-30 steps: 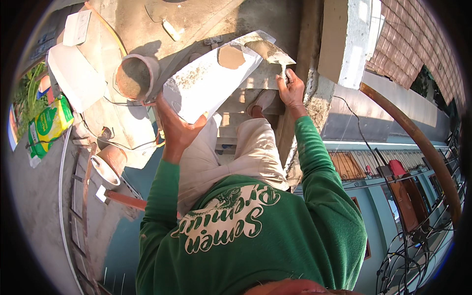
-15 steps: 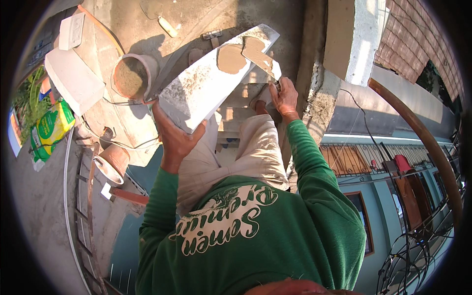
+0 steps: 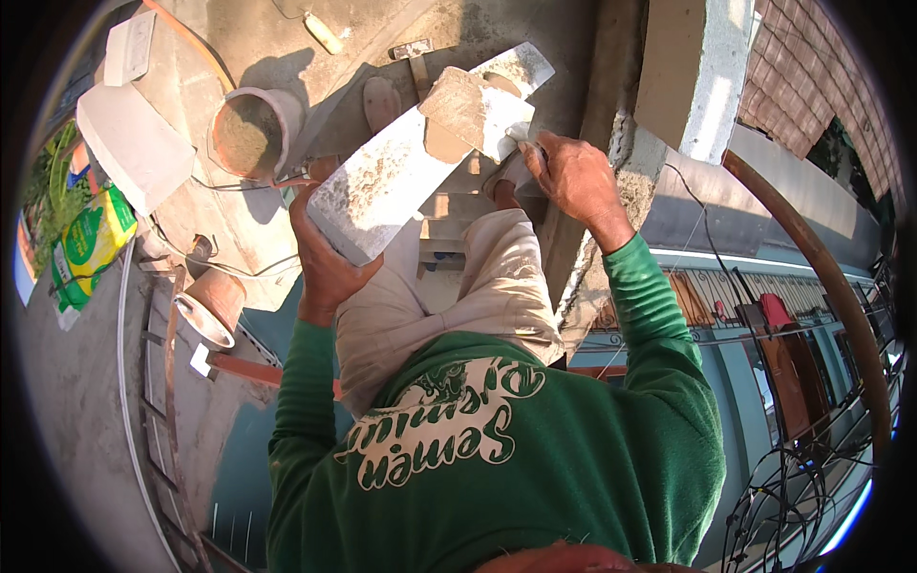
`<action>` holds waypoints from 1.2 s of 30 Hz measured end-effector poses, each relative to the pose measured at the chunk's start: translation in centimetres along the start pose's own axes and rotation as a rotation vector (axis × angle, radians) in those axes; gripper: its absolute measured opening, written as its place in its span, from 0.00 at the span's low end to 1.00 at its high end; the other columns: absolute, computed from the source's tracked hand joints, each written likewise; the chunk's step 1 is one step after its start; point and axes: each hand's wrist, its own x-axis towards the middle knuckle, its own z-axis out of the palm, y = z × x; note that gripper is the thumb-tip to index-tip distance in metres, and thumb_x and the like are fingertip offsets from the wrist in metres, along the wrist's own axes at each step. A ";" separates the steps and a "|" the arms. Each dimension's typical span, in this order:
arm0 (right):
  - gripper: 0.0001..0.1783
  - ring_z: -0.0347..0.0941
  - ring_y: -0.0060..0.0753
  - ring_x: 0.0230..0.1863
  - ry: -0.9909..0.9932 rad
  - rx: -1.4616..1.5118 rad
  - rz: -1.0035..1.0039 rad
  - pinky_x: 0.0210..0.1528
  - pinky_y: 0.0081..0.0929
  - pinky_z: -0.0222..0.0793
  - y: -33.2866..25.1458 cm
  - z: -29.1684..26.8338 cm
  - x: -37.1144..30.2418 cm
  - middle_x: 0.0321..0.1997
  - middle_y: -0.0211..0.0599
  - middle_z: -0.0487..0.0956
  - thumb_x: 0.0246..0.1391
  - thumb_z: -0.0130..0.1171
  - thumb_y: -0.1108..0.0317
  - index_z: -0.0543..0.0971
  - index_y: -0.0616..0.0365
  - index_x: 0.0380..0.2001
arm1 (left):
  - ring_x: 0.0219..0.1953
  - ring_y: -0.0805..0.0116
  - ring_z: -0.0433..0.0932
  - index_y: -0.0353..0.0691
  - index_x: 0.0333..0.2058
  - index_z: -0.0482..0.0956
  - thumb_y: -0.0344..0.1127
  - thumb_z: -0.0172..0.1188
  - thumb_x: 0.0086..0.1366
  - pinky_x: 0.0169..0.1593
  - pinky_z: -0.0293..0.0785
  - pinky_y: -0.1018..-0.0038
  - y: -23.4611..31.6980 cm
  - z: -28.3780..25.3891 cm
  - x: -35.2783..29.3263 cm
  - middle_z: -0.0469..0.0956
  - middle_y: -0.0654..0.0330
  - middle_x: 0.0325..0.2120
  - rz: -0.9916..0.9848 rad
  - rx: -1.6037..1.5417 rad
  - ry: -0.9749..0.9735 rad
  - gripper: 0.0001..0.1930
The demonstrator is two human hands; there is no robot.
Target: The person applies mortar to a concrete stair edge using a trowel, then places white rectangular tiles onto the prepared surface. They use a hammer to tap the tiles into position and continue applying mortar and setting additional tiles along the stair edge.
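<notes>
A pale, rough-faced building block (image 3: pixel 368 191) slants away from me above my knees. My left hand (image 3: pixel 330 258) is closed round its near left end, thumb on the near side and fingers at the far side. A patch of wet grey-brown mortar (image 3: pixel 444 143) lies on the upper face toward the far end. My right hand (image 3: pixel 581 186) grips a trowel (image 3: pixel 504 126) by its handle, which the fingers mostly hide. The mortar-smeared blade lies over the patch, tilted across the block.
A bucket (image 3: pixel 295 124) of mortar stands left of the block; another bucket (image 3: pixel 212 304) lies tipped nearer me. Beyond are a hammer (image 3: pixel 418 69) and a pale bottle-like thing (image 3: pixel 323 33). More blocks (image 3: pixel 134 143) sit at left, a masonry pillar (image 3: pixel 678 86) at right. Cables (image 3: pixel 244 277) trail by the buckets.
My right hand has moved outward and turned, swinging the trowel blade left across the mortar patch. The block has tipped slightly in my left hand, and its mortar has shifted shape.
</notes>
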 end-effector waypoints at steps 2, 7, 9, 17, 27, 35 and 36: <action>0.23 0.85 0.66 0.43 -0.019 -0.040 0.010 0.46 0.58 0.81 1.6 1.5 1.3 0.37 0.58 0.87 0.76 0.57 0.47 0.84 0.58 0.45 | 0.68 0.44 0.70 0.35 0.75 0.51 0.30 0.81 0.45 0.72 0.69 0.50 -1.1 -0.1 -0.2 0.65 0.43 0.66 -0.011 -0.014 -0.001 0.61; 0.25 0.85 0.65 0.48 -0.058 -0.110 0.149 0.54 0.59 0.81 7.4 4.8 5.5 0.41 0.57 0.88 0.76 0.54 0.44 0.83 0.56 0.46 | 0.69 0.44 0.70 0.37 0.75 0.51 0.29 0.82 0.44 0.71 0.71 0.51 -2.2 -1.2 -0.8 0.64 0.44 0.66 -0.056 0.005 -0.027 0.62; 0.27 0.84 0.63 0.54 -0.096 -0.112 0.227 0.59 0.57 0.79 9.5 6.1 7.2 0.48 0.56 0.88 0.75 0.53 0.42 0.85 0.55 0.51 | 0.69 0.45 0.70 0.38 0.75 0.50 0.30 0.83 0.43 0.71 0.71 0.51 -2.9 -1.8 -1.0 0.64 0.45 0.66 -0.058 0.017 -0.041 0.63; 0.32 0.81 0.64 0.63 -0.056 -0.042 0.259 0.67 0.55 0.75 17.6 10.0 11.2 0.60 0.58 0.86 0.72 0.54 0.41 0.86 0.57 0.59 | 0.69 0.49 0.66 0.34 0.73 0.52 0.36 0.81 0.46 0.71 0.67 0.54 -5.0 -1.6 -1.8 0.61 0.47 0.66 -0.067 -0.041 -0.022 0.60; 0.30 0.83 0.68 0.54 -0.249 0.167 0.488 0.63 0.55 0.75 22.6 10.9 14.4 0.51 0.59 0.88 0.72 0.53 0.44 0.87 0.64 0.50 | 0.71 0.50 0.65 0.36 0.73 0.52 0.36 0.80 0.45 0.73 0.64 0.54 -5.0 -2.0 -1.3 0.61 0.49 0.66 -0.087 -0.045 -0.056 0.59; 0.25 0.77 0.35 0.26 -0.268 0.627 0.777 0.36 0.41 0.75 23.2 12.0 12.9 0.27 0.33 0.80 0.71 0.57 0.43 0.83 0.55 0.36 | 0.71 0.49 0.64 0.37 0.73 0.51 0.37 0.80 0.45 0.73 0.63 0.53 -4.6 -2.1 -1.3 0.60 0.48 0.67 -0.112 -0.079 -0.049 0.60; 0.23 0.73 0.28 0.24 -0.256 0.839 0.852 0.32 0.37 0.73 21.7 11.2 12.5 0.25 0.28 0.77 0.71 0.58 0.43 0.82 0.52 0.34 | 0.71 0.49 0.64 0.37 0.73 0.51 0.37 0.80 0.44 0.73 0.63 0.53 -4.7 -2.0 -1.4 0.60 0.48 0.67 -0.118 -0.073 -0.046 0.60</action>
